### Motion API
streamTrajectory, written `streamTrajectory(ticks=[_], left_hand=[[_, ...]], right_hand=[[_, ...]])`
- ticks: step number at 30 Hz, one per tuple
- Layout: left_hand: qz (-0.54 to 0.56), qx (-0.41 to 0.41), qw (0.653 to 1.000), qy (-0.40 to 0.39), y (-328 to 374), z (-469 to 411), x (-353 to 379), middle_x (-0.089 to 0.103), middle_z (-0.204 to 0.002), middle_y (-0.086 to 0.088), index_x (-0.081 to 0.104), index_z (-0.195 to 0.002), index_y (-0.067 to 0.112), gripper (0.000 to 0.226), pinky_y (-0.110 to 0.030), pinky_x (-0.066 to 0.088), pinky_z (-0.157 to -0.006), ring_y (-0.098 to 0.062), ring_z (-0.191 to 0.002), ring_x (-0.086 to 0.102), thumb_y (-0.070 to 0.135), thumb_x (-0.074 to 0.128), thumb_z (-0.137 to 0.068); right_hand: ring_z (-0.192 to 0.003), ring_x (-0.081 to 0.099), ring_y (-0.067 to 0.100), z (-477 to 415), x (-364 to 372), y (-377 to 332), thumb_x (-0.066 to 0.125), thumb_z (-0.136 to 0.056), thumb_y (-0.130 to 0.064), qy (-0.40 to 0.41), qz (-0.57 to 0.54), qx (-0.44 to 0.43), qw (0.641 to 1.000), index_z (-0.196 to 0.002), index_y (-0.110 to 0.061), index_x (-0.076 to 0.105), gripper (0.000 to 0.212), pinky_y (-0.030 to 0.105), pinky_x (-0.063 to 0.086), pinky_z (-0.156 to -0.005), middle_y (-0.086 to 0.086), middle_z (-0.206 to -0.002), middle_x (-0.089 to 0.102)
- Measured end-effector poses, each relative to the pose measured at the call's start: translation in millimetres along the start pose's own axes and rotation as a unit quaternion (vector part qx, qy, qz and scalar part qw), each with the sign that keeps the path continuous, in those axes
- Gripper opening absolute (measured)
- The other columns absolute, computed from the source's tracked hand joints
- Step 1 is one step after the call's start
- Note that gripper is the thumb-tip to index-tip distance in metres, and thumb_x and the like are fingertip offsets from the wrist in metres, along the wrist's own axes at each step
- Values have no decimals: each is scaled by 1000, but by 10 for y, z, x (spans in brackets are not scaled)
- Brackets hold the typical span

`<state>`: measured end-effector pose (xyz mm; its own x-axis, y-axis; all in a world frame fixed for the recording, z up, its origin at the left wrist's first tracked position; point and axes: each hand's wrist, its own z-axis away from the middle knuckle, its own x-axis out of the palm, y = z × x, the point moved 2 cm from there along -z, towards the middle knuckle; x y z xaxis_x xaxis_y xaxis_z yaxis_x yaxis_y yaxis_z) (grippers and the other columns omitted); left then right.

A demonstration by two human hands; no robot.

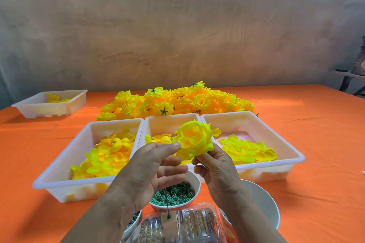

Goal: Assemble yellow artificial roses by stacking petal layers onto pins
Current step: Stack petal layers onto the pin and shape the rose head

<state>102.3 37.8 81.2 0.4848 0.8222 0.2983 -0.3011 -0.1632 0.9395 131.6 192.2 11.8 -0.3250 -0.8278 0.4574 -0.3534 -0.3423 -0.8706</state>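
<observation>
A: Rose [194, 140]?
B: Over the middle tray [171, 118], toward the bench's [316, 124] near edge. Right hand [216, 167] fingers pinch its base.
A: Left hand [150, 169]?
B: Fingers straight, released, thumb by a petal.

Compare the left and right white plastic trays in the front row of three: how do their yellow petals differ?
The left white plastic tray holds cupped, rounded yellow petals, heaped high; the right white plastic tray holds flat yellow petals in a thin layer. The right tray's far floor shows bare; the left tray looks mostly filled. Both trays are rectangular and sit on the orange tablecloth.
</observation>
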Motion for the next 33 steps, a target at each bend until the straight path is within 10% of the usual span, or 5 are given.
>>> streamTrajectory(ticks=[8, 19, 33], left_hand=[[-13, -33, 999, -40, -87, -24, 4, 72, -79, -18, 58, -112, -7, 39, -27, 58, -50, -23, -65, 73, -4, 68, -75], [10, -50, 998, -29, -77, -62, -62, 72, -80, -22, 61, -100, -3, 50, -28, 56, -45, -26, -65, 73, 5, 74, -53], [114, 0, 990, 78, -117, -192, -132, 55, -49, -3, 57, -87, 5, 16, -25, 54, -44, -9, -40, 54, -8, 64, -81]], right_hand=[[-77, 56, 24, 65, 110, 26, 70, -81, -7, -25, 54, -19, 998, -99, 2, 67, 20, 39, 42, -71, 27, -90, 63], [-57, 51, 11, 61, 83, -70, 64, -76, -11, -13, 183, -126, 975, -80, -6, 66, 6, 21, 45, -53, 12, -65, 61], [-50, 53, 9, 46, 32, -145, 63, -74, -10, 8, 135, -125, 983, -78, -29, 74, 22, 17, 44, -51, -4, -60, 65]])
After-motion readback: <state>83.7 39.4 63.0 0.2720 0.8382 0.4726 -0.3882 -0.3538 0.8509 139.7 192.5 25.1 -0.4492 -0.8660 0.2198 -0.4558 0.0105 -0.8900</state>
